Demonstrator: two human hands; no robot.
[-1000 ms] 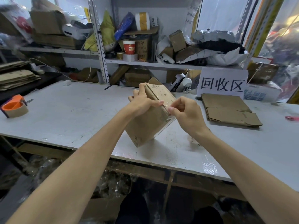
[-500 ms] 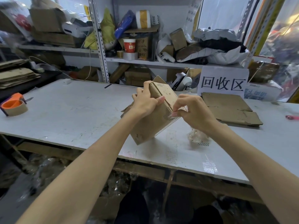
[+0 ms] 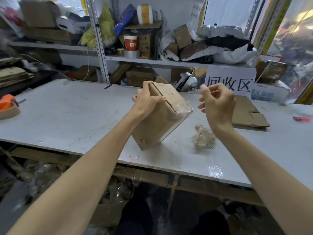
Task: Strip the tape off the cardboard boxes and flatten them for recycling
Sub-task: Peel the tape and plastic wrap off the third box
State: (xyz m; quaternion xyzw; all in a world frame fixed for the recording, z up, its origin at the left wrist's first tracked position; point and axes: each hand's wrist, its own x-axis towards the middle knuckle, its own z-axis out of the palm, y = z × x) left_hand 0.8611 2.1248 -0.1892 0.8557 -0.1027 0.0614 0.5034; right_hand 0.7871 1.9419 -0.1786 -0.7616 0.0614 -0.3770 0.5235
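A small brown cardboard box (image 3: 157, 126) stands tilted on one lower corner on the grey table (image 3: 67, 116). My left hand (image 3: 147, 102) grips its upper left edge, thumb across the top flap seam. Crinkled clear tape still clings to the box's right corner (image 3: 184, 111). My right hand (image 3: 218, 106) is raised to the right of the box and apart from it. Its fingers are curled, with thumb and forefinger pinched on a thin, barely visible strip of clear tape. A crumpled wad of stripped tape (image 3: 203, 137) lies on the table below that hand.
Flattened cardboard pieces (image 3: 247, 114) lie at the right in front of a white paper sign (image 3: 230, 82). An orange tape dispenser (image 3: 8, 107) sits at the far left edge, and a pink object (image 3: 302, 119) at the far right. Cluttered shelves stand behind the table.
My right hand has pulled up and to the right, away from the box's flap edge where it was pinching tape. The box has tipped a little and the tape wad now shows.
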